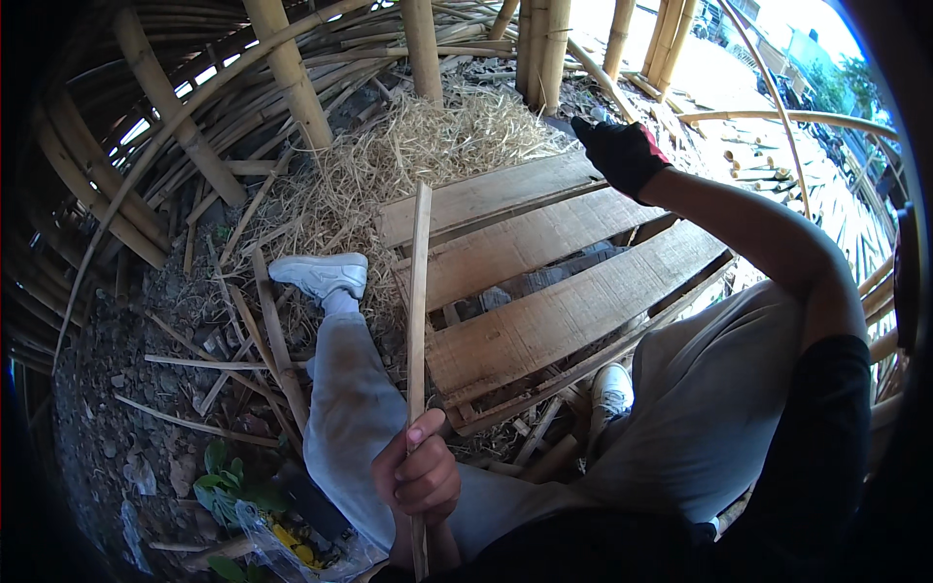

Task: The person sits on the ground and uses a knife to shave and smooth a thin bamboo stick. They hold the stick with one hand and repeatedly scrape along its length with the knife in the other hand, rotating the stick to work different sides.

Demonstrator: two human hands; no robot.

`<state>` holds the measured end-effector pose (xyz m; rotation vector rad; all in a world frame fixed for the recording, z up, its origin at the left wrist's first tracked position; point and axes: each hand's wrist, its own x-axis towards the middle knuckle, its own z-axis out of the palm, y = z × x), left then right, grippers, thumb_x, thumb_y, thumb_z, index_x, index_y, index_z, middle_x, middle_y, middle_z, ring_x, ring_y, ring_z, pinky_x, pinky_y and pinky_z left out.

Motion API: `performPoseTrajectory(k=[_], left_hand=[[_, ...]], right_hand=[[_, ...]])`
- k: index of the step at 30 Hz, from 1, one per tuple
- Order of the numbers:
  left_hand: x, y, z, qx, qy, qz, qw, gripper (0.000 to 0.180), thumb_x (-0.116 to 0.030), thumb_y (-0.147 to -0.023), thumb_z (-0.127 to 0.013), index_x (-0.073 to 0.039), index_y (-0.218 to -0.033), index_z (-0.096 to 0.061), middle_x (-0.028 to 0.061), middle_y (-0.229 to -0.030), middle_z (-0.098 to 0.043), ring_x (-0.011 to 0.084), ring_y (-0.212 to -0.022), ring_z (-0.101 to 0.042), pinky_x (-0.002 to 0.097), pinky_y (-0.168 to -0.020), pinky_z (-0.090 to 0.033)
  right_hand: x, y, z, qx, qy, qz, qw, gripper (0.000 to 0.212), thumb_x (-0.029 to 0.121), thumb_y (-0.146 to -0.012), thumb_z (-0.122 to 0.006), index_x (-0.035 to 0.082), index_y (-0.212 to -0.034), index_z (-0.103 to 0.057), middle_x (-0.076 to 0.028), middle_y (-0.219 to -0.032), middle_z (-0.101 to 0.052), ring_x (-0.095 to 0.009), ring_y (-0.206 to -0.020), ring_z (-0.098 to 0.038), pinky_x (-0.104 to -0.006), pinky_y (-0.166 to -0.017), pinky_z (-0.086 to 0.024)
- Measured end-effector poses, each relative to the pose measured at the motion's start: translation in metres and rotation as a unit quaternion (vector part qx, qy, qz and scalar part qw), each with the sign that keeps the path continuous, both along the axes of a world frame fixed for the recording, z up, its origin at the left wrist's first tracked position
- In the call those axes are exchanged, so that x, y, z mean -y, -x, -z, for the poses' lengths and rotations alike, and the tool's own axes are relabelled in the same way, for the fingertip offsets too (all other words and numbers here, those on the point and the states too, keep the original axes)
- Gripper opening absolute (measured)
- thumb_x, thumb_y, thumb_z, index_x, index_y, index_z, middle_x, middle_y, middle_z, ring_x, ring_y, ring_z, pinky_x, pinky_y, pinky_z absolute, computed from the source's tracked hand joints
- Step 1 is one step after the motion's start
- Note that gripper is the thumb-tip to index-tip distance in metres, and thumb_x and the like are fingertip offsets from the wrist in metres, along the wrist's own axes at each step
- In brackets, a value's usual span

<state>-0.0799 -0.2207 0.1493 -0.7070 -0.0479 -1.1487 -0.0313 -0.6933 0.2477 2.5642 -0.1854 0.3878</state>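
My bare left hand (420, 473) is wrapped round a long, flat bamboo strip (418, 301). The strip stands up from my lap, and its far end reaches past the near-left edge of a wooden slatted platform (544, 330). My right hand (627, 160), in a black and red glove, is stretched out at the platform's far right corner. Its fingers look curled, and a dark, greyish shape shows by the fingertips, too unclear to name. The two hands are well apart.
Thin, curly shavings (418, 146) are heaped beyond the platform. Upright bamboo poles (423, 53) stand behind. Loose strips (204, 363) lie on the stony ground at left, near a clear plastic bag (292, 539). My white shoes (321, 276) flank the platform's near side.
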Motion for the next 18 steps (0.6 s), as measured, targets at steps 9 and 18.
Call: performPoseTrajectory(k=[9,18], left_hand=[[-0.004,-0.003,0.001,-0.006,0.019,-0.021,1.000,0.016,-0.009,-0.107,-0.030,0.003,-0.110,-0.040,-0.0007,-0.062,-0.039,0.0025,-0.036,-0.038,0.0168,-0.028,-0.033],[-0.002,-0.003,0.000,-0.006,0.008,-0.013,1.000,0.016,-0.010,-0.108,-0.030,0.002,-0.110,-0.040,-0.0012,-0.062,-0.040,0.0023,-0.036,-0.038,0.0167,-0.028,-0.031]], right_hand=[[-0.134,0.006,0.004,-0.163,0.033,-0.295,0.941,0.054,0.014,-0.094,-0.058,0.013,-0.147,-0.049,-0.007,-0.078,-0.062,-0.022,-0.060,-0.063,-0.0350,-0.046,-0.049],[-0.125,-0.017,0.009,-0.109,0.030,-0.149,0.982,0.054,0.017,-0.094,-0.059,0.014,-0.147,-0.048,-0.007,-0.080,-0.062,-0.025,-0.068,-0.065,-0.0401,-0.060,-0.051]])
